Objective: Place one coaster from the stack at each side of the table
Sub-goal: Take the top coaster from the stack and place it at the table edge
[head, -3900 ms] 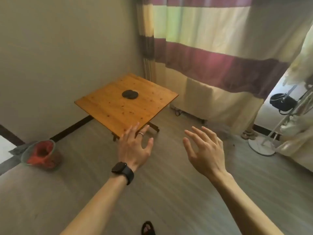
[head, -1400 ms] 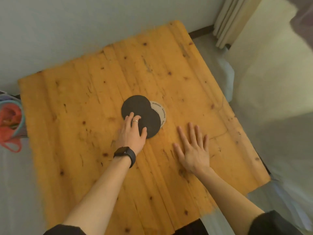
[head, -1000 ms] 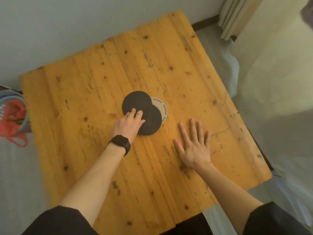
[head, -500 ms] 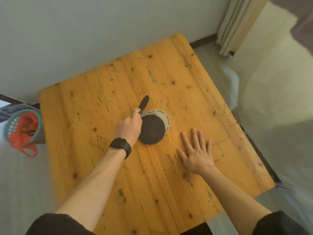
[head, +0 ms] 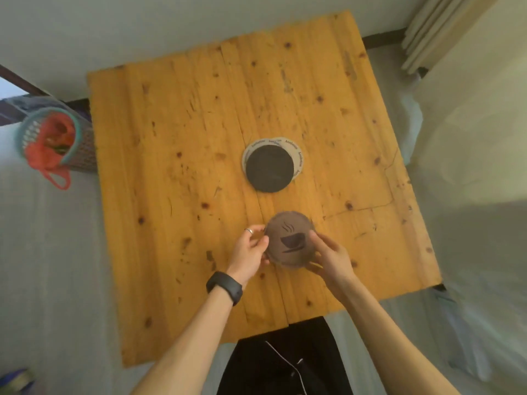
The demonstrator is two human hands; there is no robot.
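A square wooden table [head: 182,178] fills the view from above. Near its middle lies the coaster stack [head: 270,169]: a black disc on top of pale printed ones that stick out at the far and right edges. I hold one brown coaster [head: 291,242] with a steaming-cup print above the near part of the table. My left hand [head: 251,252] pinches its left edge and my right hand [head: 328,256] grips its right edge. The printed face is turned up toward me.
A teal basket [head: 48,138] with red netting stands on the floor left of the table. A wall runs along the far side, and a pale curtain [head: 427,32] hangs at the far right. My dark clothing shows below the table's near edge.
My left hand lifted a coaster off the stack and brought it toward me. My right hand left the tabletop and took the coaster's other edge. The coaster now shows its printed face.
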